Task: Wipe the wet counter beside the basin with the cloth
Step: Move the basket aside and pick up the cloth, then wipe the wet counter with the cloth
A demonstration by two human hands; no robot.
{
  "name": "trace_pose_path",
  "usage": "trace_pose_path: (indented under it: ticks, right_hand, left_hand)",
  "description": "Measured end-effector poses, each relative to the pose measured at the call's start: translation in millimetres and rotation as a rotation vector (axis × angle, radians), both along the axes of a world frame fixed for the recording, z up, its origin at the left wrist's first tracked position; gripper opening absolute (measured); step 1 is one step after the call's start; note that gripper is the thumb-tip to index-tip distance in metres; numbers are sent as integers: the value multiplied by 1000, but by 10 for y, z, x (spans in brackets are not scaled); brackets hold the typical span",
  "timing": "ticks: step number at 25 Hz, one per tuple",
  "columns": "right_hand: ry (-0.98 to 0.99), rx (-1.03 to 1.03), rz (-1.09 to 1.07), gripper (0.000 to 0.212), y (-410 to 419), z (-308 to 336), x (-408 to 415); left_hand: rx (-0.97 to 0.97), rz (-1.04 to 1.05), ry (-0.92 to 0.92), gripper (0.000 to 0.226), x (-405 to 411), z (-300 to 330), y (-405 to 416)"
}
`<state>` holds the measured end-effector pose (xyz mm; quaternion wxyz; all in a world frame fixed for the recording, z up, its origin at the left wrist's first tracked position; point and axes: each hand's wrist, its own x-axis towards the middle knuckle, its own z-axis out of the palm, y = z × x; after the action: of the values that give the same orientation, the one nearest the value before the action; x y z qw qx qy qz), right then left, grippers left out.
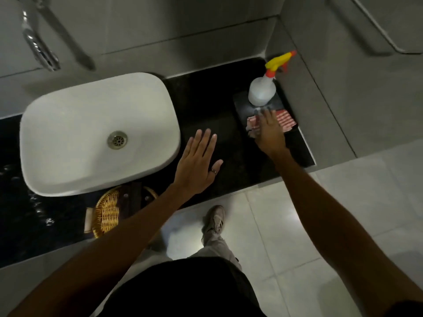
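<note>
While a chrome tap (40, 45) hangs at the far left, the white basin (91, 124) sits on the dark counter (206, 106), empty but for its metal drain (117, 140). A wicker basket (106, 212) shows below the basin's near edge, partly hidden; what it holds cannot be told. Just right of the basin, the left hand (196, 165) is flat and open over the counter, fingers together and stretched forward, a ring on the thumb, gripping nothing. Further right, a dark tray (242, 104) lies in the counter's corner against the wall. On its far end stands a white spray bottle (262, 91) with a yellow and orange trigger head. On its near end lies the red-and-white striped cloth (285, 120). The right hand (269, 131) lies on top of the cloth, fingers spread and blurred; whether it has closed on the cloth cannot be told.
</note>
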<state>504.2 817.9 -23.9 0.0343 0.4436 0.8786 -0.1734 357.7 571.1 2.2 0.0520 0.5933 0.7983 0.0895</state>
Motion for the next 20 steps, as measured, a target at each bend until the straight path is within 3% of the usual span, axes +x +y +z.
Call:
trace_pose_path:
  ticks: [5,7,10,12,15,18,20]
  right_hand:
    - [-282,-50,254,59,707,105,-141]
    - [-326,10,296,53,866,91,-162]
    - [-319,-141,331,29,857,372,-242]
    - [-227,-237,338,10,770,579,-271]
    - [52,-381,334,9,343,933,-404]
    - [448,-663,178,36,-504,1207,-826]
    - [647,-763,168,60,-1173,1342,-1180]
  left_hand:
    - [-93,62,-2,73,-52,-60,289]
    - [-84,72,-43,72,-101,-50,189]
    - [-16,81,-147,68,-187,19,-14]
    - [67,107,-352,68,-213,99,-85]
    - [96,277,-899,83,-249,260,-94]
    - [175,430,-1428,111,-482,538,-236]
    - [255,481,-1556,97,-772,750,-570]
